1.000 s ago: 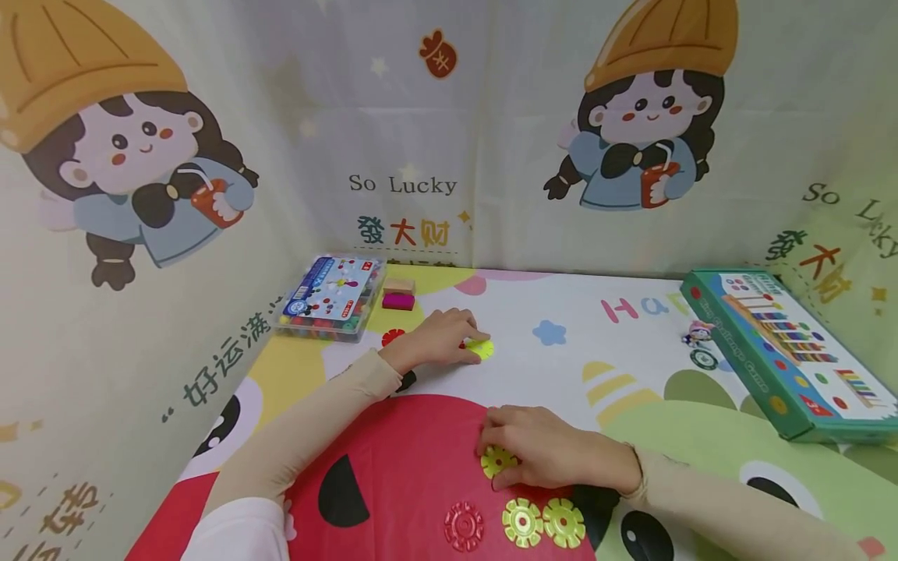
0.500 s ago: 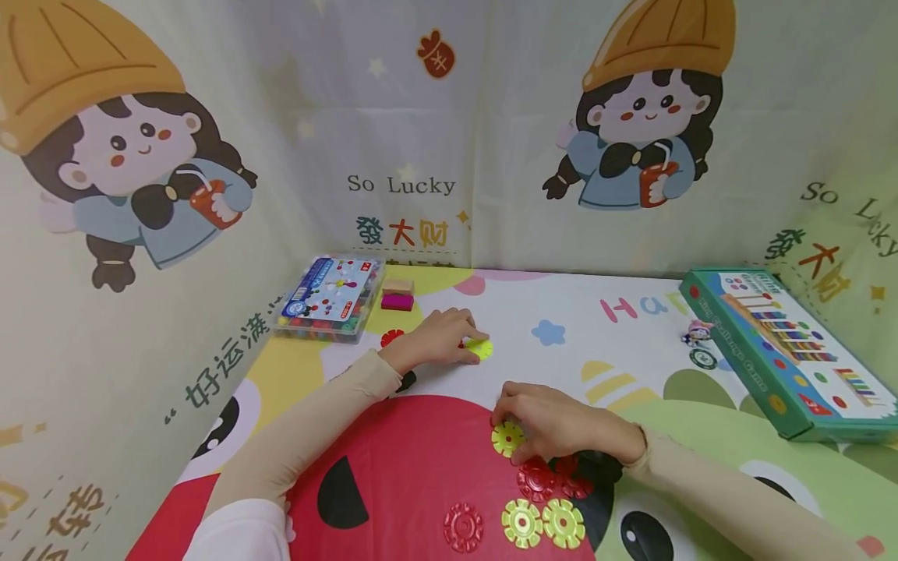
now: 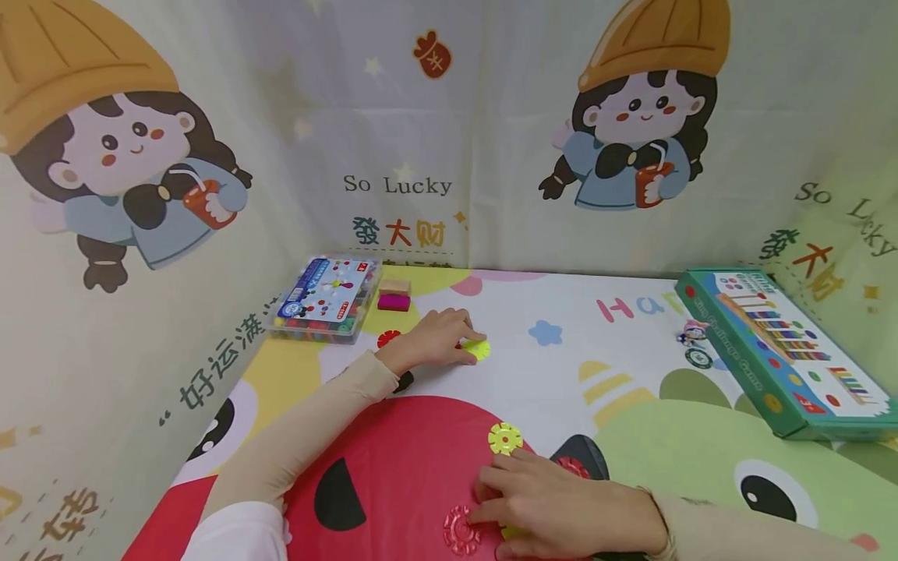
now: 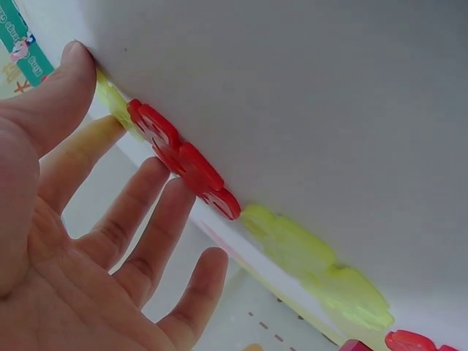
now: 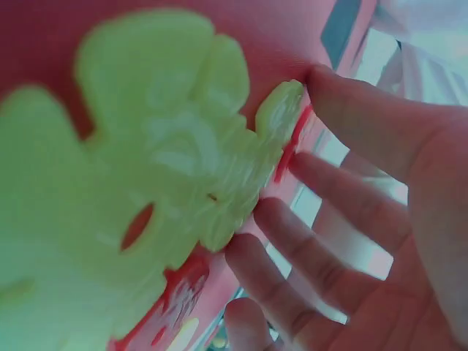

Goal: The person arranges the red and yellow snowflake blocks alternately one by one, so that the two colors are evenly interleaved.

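Observation:
Near the middle of the table, my left hand (image 3: 438, 336) holds a yellow snowflake disc (image 3: 480, 350) between thumb and index finger. The left wrist view has a red snowflake disc (image 4: 190, 164) under the middle fingers and another yellow disc (image 4: 314, 263) further along the row. On the red print my right hand (image 3: 540, 506) reaches low over yellow snowflake discs (image 5: 168, 124), mostly hidden by it in the head view. Its index fingertip lies at a red disc (image 3: 459, 531); the fingers are loosely bent. A yellow disc (image 3: 505, 439) lies free just beyond this hand.
At the back left stand a clear box of coloured pieces (image 3: 326, 300) and a magenta block (image 3: 394, 302) by a wooden one (image 3: 395, 287). A red disc (image 3: 388, 338) lies by the left wrist. A green game box (image 3: 793, 351) occupies the right side.
My right hand carried a yellow disc up and away, let it go, then came back down towards the yellow discs near the front. The left hand has stayed still.

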Tool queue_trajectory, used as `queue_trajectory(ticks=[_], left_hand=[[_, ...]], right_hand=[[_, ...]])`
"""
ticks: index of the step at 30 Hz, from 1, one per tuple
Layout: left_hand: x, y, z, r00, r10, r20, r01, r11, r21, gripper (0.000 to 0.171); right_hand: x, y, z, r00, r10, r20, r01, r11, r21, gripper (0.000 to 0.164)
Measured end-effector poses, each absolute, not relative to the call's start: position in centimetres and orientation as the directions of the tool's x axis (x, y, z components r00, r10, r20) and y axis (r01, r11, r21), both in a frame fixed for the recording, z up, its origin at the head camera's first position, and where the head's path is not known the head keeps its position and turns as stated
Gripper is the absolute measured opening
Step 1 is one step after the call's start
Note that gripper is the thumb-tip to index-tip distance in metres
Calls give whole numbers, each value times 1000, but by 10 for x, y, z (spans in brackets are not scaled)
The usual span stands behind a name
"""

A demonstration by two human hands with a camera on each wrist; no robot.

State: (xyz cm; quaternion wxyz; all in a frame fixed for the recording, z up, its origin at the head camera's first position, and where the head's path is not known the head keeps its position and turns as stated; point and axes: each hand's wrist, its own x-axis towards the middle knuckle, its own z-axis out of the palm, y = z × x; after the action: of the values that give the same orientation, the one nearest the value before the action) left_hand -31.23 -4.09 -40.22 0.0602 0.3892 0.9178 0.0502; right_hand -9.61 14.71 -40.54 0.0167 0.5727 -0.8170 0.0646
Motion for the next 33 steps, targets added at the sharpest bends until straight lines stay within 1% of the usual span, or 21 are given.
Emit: queue_trajectory(ticks=[2,4,7,10,13,15,17,20,23,28,30,33], left_hand=[[-312,-42,-401,-694,717,-72,705,696,137,55],[-313,-42,-400,-694,716,-76,704,697,136,55],[-313,-41,-400,-690,720,-74,708,693,136,55],[-314,-40,-400,-686,725,-63,716,687,124,55],[-315,-38,-400,-683,728,-58,721,685,105,54],[-315,-38,-400,-685,726,-64,719,687,101,55],[-315,-37,-399,-688,722,-73,715,691,106,55],[-314,-38,-398,-691,718,-82,710,696,106,55],[-314,-38,-398,-694,716,-77,709,698,102,55],[-314,-38,-399,-700,710,-79,702,704,111,55],[-313,-38,-399,-701,708,-85,700,706,111,55],[-313,-39,-400,-700,709,-83,701,705,111,55]], right_hand=[[-97,142,-405,-359,-928,100,-932,352,-84,42],[-99,136,-405,-367,-927,83,-929,359,-91,48],[-104,127,-404,-353,-934,53,-934,348,-82,54],[-111,123,-403,-368,-929,28,-924,362,-119,50],[-117,121,-402,-407,-913,18,-901,398,-171,44],[-118,121,-401,-435,-901,11,-884,424,-198,43],[-117,121,-399,-442,-897,-6,-873,432,-224,41],[-113,120,-397,-431,-902,-23,-866,420,-271,39],[-110,120,-396,-405,-914,-28,-867,393,-305,38],[-111,121,-394,-393,-919,-32,-861,380,-339,37],[-110,121,-395,-388,-922,-11,-871,370,-324,35],[-109,120,-395,-385,-923,20,-891,365,-270,31]])
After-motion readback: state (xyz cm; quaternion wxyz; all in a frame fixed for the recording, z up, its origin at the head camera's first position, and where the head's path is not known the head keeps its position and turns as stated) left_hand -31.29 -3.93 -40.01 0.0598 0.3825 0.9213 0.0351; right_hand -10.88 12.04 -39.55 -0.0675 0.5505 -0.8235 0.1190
